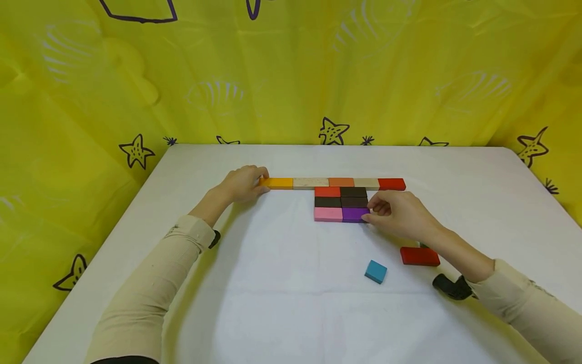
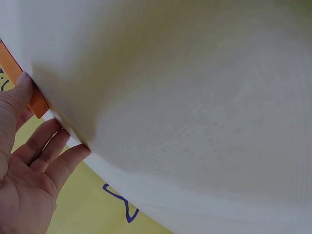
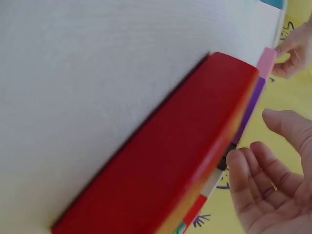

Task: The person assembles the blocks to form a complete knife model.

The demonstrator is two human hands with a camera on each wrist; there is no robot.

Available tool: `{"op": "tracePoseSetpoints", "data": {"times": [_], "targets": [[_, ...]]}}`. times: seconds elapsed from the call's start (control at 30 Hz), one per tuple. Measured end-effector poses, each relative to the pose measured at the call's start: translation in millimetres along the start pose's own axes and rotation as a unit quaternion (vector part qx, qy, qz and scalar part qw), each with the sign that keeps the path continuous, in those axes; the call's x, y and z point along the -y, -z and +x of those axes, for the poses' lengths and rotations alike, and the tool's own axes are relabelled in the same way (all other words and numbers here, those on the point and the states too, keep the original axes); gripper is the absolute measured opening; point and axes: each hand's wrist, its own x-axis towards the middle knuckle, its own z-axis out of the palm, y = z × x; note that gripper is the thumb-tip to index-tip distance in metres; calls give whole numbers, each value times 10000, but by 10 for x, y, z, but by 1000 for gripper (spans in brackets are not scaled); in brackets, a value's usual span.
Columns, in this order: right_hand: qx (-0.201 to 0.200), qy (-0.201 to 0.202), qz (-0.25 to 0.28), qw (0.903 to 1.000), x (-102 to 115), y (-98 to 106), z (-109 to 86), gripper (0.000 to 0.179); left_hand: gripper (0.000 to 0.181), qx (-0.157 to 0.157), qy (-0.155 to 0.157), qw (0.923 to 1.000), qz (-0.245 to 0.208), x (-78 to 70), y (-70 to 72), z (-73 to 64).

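My left hand [image 1: 245, 183] pinches the left end of a yellow-orange block [image 1: 279, 183], thumb on the near side. That block [image 2: 9, 63] also shows in the left wrist view. It ends a row with a speckled cream block [image 1: 310, 183], an orange block [image 1: 341, 182], a beige block [image 1: 366, 182] and a red block [image 1: 392, 184]. Below the row sit an orange-red block [image 1: 327, 191], dark blocks [image 1: 353, 202], a pink block [image 1: 328, 214] and a purple block [image 1: 354, 215]. My right hand [image 1: 402, 215] touches this group's right edge, thumb by the purple block, fingers loosely bent.
A teal block [image 1: 376, 271] lies apart on the white table [image 1: 273, 303]. Near my right forearm is a longer red block [image 1: 420, 256], large in the right wrist view, with a mostly hidden green piece behind it. A yellow patterned cloth [image 1: 273, 76] hangs around the table.
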Motion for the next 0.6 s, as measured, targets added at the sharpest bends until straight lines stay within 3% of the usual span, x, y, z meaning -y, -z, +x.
{"op": "tracePoseSetpoints", "data": {"times": [0.37, 0.6], "targets": [[-275, 173, 208, 9993, -75, 248, -182, 26, 32, -38, -55, 10000, 18, 11, -6, 4], [-503, -66, 125, 9986, -248, 402, -303, 25, 33, 16, -27, 10000, 5, 8, -4, -4]]}}
